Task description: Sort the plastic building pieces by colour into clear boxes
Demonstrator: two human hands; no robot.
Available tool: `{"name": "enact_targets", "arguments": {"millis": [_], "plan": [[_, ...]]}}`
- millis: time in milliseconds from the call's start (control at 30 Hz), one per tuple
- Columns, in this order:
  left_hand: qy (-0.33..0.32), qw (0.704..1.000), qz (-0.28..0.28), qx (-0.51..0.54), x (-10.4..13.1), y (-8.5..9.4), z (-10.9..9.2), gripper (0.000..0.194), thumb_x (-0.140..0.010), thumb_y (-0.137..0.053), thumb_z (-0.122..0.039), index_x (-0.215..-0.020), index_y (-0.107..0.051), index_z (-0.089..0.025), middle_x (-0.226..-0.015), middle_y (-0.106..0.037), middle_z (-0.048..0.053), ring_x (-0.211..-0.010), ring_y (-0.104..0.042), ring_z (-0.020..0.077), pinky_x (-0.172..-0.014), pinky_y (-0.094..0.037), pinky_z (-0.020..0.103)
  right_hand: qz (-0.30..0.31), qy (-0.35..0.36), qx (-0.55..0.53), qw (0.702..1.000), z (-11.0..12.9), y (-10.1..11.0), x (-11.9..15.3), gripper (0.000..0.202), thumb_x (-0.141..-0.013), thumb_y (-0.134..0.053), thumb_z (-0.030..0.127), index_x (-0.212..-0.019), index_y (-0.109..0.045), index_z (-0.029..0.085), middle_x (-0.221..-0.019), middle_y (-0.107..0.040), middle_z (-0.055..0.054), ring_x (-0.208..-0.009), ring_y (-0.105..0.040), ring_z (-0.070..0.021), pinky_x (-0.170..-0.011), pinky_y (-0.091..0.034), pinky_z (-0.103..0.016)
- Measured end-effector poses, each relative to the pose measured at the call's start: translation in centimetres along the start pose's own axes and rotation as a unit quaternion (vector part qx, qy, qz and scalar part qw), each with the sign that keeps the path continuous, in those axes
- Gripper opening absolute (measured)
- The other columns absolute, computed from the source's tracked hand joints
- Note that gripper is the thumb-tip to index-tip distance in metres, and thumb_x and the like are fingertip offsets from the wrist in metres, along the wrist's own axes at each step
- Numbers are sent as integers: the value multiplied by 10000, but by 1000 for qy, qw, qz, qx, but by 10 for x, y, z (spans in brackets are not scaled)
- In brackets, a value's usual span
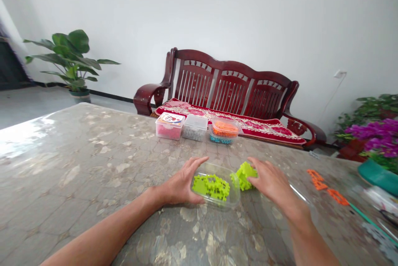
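Observation:
A clear plastic tub point(234, 203) stands on the table with lime-green toothed pieces point(211, 187) lying in it. My left hand point(186, 181) grips the tub's left side, thumb and fingers spread around it. Just right of the tub is a bunch of lime-green pieces point(245, 175). My right hand point(270, 179) has its thumb and fingers around the right side of this bunch, its fingertips touching it.
Farther back stand a pink-filled box point(169, 127), a grey-filled box point(195, 128) and stacked orange and blue tubs point(224, 130). Orange pieces point(337, 197) and a teal planter point(377, 177) with purple flowers are at the right. A wooden bench point(230, 67) is behind the table point(77, 166).

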State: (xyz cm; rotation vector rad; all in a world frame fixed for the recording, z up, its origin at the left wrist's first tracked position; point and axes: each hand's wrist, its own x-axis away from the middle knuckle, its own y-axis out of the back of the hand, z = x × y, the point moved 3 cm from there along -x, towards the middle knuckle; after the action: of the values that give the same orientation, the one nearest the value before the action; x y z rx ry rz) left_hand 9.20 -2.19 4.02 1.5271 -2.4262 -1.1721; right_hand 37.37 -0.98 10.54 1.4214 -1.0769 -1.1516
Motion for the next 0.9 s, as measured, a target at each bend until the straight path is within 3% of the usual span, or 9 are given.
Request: {"name": "enact_targets", "arguments": {"millis": [133, 300, 433, 567, 667, 767, 900], "plan": [[-5, 1000, 1, 7, 0, -1, 1, 1118, -575, -843, -204, -1515, -240, -248, -1460, -381, 111, -1355, -390, 327, -1169, -323, 476, -59, 37, -94, 993, 14, 18, 9, 576, -783, -626, 252, -1352, -537, 245, -1189, -703, -66, -1090, -633, -265, -935, -471, -388], [-12, 1000, -5, 13, 0, -2, 2, 1138, -564, -856, -208, -1513, -229, -254, -1450, -377, 115, -1350, -388, 325, -1165, -322, 483, -4, 172, -148, 974, 63, 21, 22, 550, -802, -607, 194, -1346, -551, 256, -1207, -685, -59, -1092, -605, -246, -959, -453, -396], [-21, 1000, -8, 12, -1, -4, 0, 1125, -566, -851, -212, -1503, -231, -250, -1434, -388, 118, -1349, -385, 324, -1164, -319, 480, 18, 205, -144, 968, 92, 11, 19, 541, -808, -607, 179, -1345, -558, 225, -1192, -686, -76, -1085, -592, -266, -945, -455, -414], [-26, 1000, -7, 16, -1, -5, -1, 1124, -568, -850, -220, -1504, -227, -244, -1433, -386, 122, -1353, -380, 323, -1166, -315, 480, 9, 237, -192, 952, 103, 5, 13, 565, -808, -629, 199, -1365, -543, 233, -1207, -685, -68, -1091, -595, -243, -962, -454, -384], [-19, 1000, -9, 14, -1, -5, 0, 1129, -565, -852, -221, -1508, -232, -245, -1441, -381, 117, -1356, -378, 325, -1169, -315, 481, -26, 218, -223, 950, 94, 10, 9, 504, -825, -614, 190, -1324, -582, 248, -1210, -691, -53, -1094, -610, -223, -982, -451, -374], [-14, 1000, -4, 13, 0, -4, 1, 1136, -565, -850, -214, -1516, -229, -249, -1454, -377, 115, -1352, -388, 326, -1161, -334, 480, -64, 135, -216, 965, 66, 16, 3, 481, -831, -594, 197, -1309, -592, 246, -1216, -691, -59, -1087, -629, -225, -982, -458, -382], [-3, 1000, 3, 15, 0, -3, 1, 1118, -577, -839, -199, -1513, -232, -259, -1465, -377, 113, -1348, -397, 323, -1158, -340, 482, -31, 43, -165, 985, 21, 10, -3, 566, -805, -597, 227, -1367, -540, 233, -1236, -684, -85, -1105, -633, -253, -968, -463, -395]]}}
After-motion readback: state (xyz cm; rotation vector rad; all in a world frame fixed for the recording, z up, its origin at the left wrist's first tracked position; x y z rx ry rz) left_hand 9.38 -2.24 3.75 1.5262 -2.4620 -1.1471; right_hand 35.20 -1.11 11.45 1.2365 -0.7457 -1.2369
